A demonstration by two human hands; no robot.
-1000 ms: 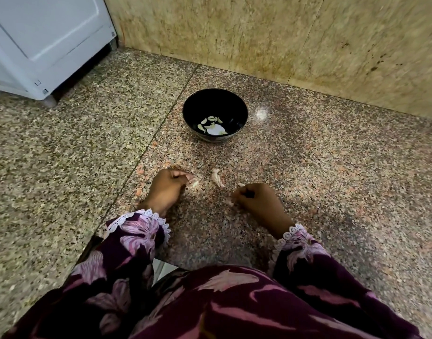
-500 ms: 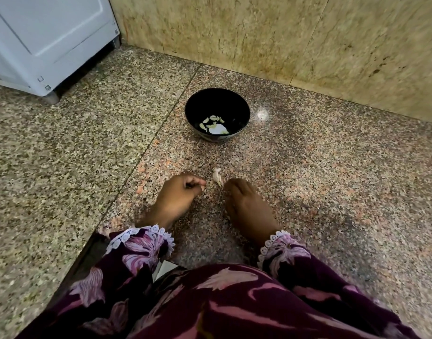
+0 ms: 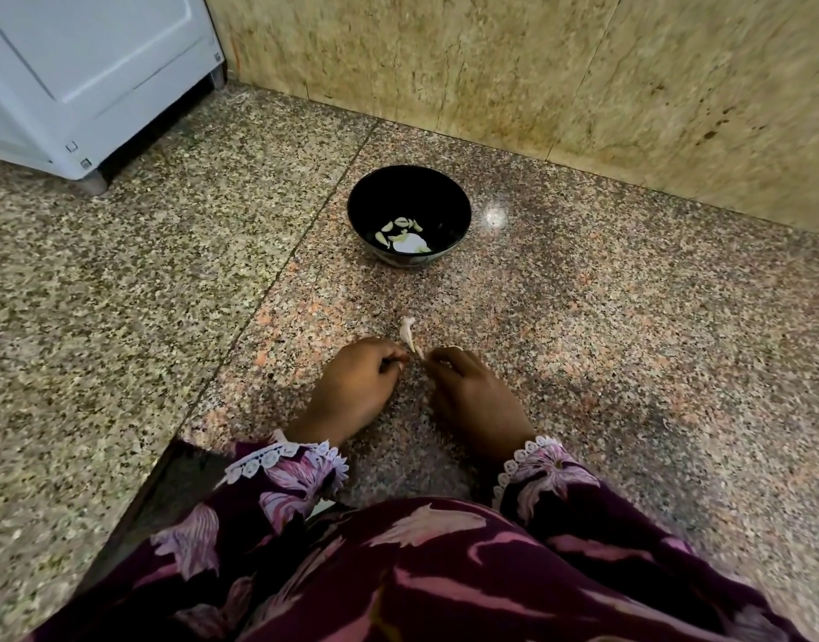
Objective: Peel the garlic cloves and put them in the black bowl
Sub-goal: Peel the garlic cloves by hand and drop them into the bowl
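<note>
The black bowl [image 3: 447,196] stands on the granite floor ahead of me, with several peeled garlic cloves [image 3: 400,231] in its bottom. My left hand [image 3: 356,386] and my right hand [image 3: 475,398] are low over the floor, fingers curled, fingertips almost meeting. Between those fingertips they pinch a small pale garlic clove [image 3: 420,352]; most of it is hidden by the fingers. Just beyond the fingertips a pale garlic piece with skin [image 3: 406,330] lies on the floor.
A stone wall [image 3: 537,76] rises right behind the bowl. A white appliance [image 3: 83,71] on a short foot stands at the far left. My lap in purple flowered cloth [image 3: 421,572] fills the bottom of the view.
Both hands have come together at the middle, close below the pale piece on the floor. The right hand moved left and its fingertips now meet the left hand's.
</note>
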